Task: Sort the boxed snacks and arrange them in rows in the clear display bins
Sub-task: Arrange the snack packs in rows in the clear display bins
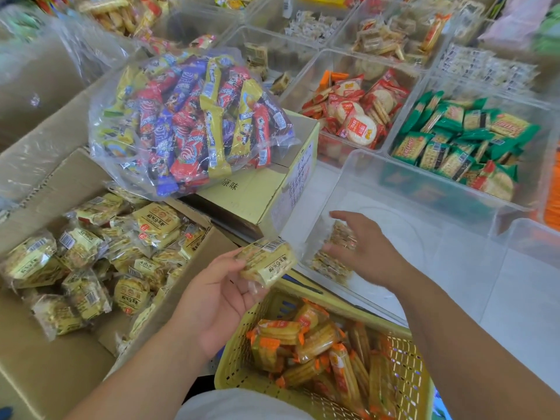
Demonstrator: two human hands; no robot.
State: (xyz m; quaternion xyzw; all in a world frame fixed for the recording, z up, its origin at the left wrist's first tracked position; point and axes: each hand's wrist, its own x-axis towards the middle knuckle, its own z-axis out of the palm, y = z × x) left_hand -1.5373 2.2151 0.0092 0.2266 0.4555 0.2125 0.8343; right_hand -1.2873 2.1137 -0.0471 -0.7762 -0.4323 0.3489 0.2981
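Down in the near clear bin [424,237], only a short row of yellow cracker packs [335,253] is standing along the left wall so far, so I'd say this job is barely getting going. The right hand [363,247] is resting open on that row, fingers spread, gripping nothing. The left hand [221,295] is pinching one more pack [266,262] just outside the bin wall. Loads are sitting loose in the cardboard box [36,374] on the left. Packs are looking small, crinkly, clear-wrapped with yellow labels and barcodes. Basket [239,359] of orange ones is waiting too.
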